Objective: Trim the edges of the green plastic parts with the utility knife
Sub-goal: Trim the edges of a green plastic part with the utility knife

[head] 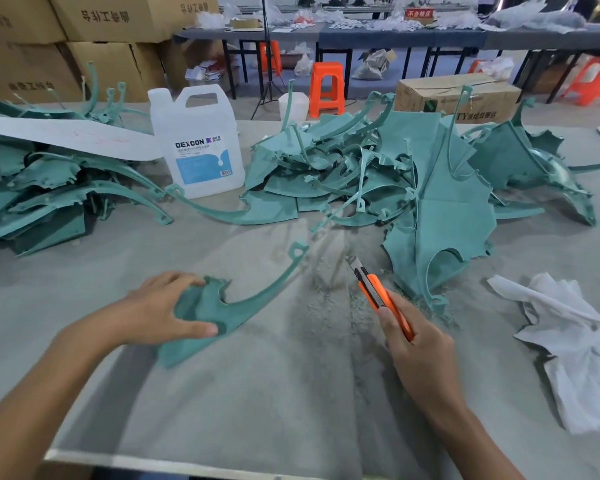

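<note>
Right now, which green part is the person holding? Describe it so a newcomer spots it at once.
From the white jug on the grey table, come toward the near edge. There the left hand grips one green part, left of the orange knife in the right hand. Unlike the heaped parts behind, it lies alone, its long curved arm ending in a loop.

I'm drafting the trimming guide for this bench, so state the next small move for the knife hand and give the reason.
Probably move the right hand with the utility knife leftward, to the curved edge of the green part. The blade is out but points over the shavings on the table, clear of the part, while the left hand grips its broad end.
</note>
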`<state>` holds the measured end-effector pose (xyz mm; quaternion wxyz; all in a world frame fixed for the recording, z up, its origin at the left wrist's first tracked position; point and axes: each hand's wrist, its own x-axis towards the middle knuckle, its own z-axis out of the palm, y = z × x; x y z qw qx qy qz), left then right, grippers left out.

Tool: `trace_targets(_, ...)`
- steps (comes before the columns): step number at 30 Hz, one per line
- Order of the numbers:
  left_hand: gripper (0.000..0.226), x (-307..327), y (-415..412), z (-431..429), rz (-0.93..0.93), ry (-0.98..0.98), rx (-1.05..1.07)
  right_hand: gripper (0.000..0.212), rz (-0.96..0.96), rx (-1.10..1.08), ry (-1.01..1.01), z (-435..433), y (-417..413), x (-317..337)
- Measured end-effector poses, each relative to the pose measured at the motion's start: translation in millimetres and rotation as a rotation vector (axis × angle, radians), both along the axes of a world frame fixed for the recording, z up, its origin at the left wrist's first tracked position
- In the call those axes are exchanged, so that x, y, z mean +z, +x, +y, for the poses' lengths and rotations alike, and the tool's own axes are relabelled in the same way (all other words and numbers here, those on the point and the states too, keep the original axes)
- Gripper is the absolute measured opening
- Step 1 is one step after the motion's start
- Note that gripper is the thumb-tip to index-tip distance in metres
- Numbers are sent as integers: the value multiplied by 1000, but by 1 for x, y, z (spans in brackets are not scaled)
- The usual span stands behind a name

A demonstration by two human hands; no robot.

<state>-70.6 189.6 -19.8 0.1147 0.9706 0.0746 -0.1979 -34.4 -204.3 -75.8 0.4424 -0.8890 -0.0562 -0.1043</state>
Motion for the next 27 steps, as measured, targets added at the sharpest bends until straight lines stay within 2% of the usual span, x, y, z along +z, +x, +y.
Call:
trace_targets(3,141,-15,-19,0,132,86,-13,50,-6,3,13,1,-2,1)
trace_targets(8,146,-32,-34,-14,149,199,-22,46,-4,7,27,0,-2,2)
trace_targets(16,119,-35,-37,-35,-303,199,-95,41,-3,46,24,-2,-4,-1)
trace_targets(18,100,-34,-40,-40,-475,137,-61,37,-17,61,25,-2,-4,0)
trace_targets(21,57,-28,-42,-40,-858,60,-13,33,-32,67,34,-2,-5,1)
trace_targets(23,44,-25,-45,-42,-1038,-11,18,29,-50,68,33,-2,-5,2)
trace_targets(25,43,-24,-48,-51,-1079,-142,70,27,-61,73,27,-2,-4,2)
trace_targets(27,37,-27,-49,-64,-1028,-281,141,32,-59,75,29,-2,-4,2)
